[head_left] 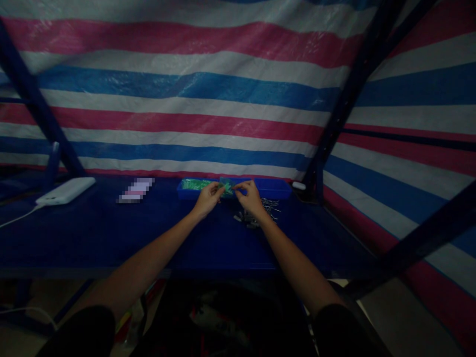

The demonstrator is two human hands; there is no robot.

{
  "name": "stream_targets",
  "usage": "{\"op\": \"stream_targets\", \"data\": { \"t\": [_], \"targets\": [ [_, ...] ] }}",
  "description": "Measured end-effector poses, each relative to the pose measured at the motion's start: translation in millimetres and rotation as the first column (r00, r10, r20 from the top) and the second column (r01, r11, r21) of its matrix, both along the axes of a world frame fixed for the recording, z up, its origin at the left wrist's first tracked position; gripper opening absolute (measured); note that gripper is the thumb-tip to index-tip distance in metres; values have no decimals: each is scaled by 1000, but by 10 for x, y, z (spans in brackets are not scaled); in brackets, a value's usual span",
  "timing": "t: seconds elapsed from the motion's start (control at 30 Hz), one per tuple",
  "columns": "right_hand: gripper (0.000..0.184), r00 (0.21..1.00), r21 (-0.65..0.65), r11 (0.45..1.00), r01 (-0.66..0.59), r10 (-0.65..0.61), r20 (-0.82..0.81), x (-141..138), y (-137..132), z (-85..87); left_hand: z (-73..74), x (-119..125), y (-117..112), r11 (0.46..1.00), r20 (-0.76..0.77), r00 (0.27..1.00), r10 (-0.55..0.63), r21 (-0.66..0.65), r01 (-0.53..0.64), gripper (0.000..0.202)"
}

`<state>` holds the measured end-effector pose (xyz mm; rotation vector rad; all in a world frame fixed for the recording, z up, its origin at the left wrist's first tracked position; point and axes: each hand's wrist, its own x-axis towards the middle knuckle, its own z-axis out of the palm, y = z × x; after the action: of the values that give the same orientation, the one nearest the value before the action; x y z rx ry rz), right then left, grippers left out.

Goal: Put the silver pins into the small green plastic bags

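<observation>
My left hand (208,197) and my right hand (250,197) are stretched out over the blue table (111,233), both pinched on a small green board (225,187) held between them. They hover just in front of a blue tray (277,189) whose left part holds several green boards (196,184). A pile of small grey metal parts (256,214) lies on the table under and right of my right hand.
A white power bank (66,191) with a cable lies at the table's left. A blurred pale object (136,190) rests left of the tray. Dark blue rack posts (345,99) and a striped tarpaulin (186,89) close in the back and right.
</observation>
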<state>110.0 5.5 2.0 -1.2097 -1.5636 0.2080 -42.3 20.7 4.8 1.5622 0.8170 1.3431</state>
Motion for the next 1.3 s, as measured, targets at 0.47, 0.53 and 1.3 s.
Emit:
{"op": "stream_targets", "data": {
  "t": [0.47, 0.53, 1.3],
  "targets": [
    [46, 911, -281, 890, -360, 269, -313, 41, -26, 73, -44, -30, 37, 870, -334, 883, 329, 471, -146, 15],
    [38, 909, -215, 899, -381, 321, -267, 46, -30, 78, -28, -32, 33, 882, -338, 884, 324, 445, -153, 16],
    [15, 924, -251, 891, -377, 343, -171, 27, -21, 55, -74, -58, 32, 958, -504, 861, 67, 273, 85, 22]
  ]
}}
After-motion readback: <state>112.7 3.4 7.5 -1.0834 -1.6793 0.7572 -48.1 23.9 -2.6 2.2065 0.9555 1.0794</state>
